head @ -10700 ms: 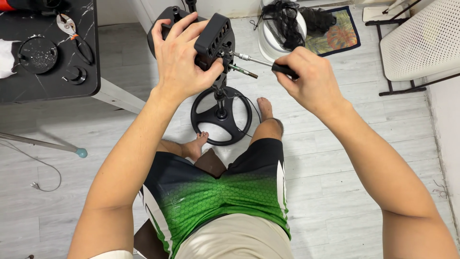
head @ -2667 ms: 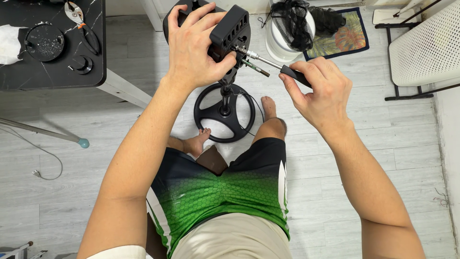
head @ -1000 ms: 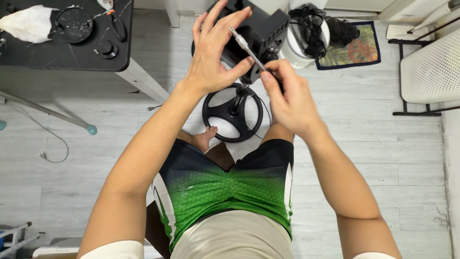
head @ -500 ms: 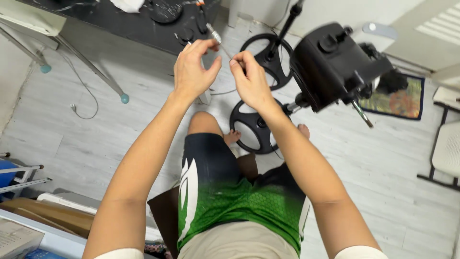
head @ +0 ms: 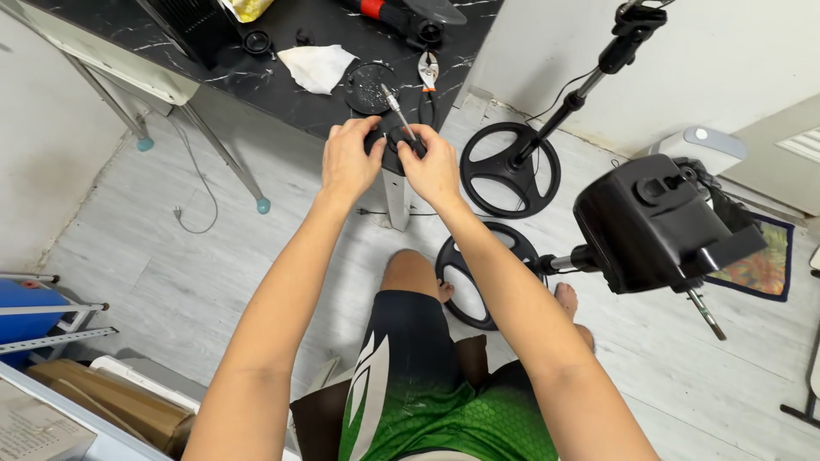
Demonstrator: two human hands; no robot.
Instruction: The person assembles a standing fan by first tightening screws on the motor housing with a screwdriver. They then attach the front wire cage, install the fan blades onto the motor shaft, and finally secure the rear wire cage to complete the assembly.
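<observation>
Screwdriver (head: 398, 111) held in right hand (head: 431, 166), shaft slanting up-left toward round dish (head: 370, 88) on black surface (head: 282, 94). Left hand (head: 350, 162) just beside, fingers curled near handle; right nearer.

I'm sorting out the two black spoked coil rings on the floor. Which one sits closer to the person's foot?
The lower ring, joined to the black control box by a short shaft, lies beside the person's foot. The other ring stands farther off, by the wall, on a long upright shaft.
</observation>
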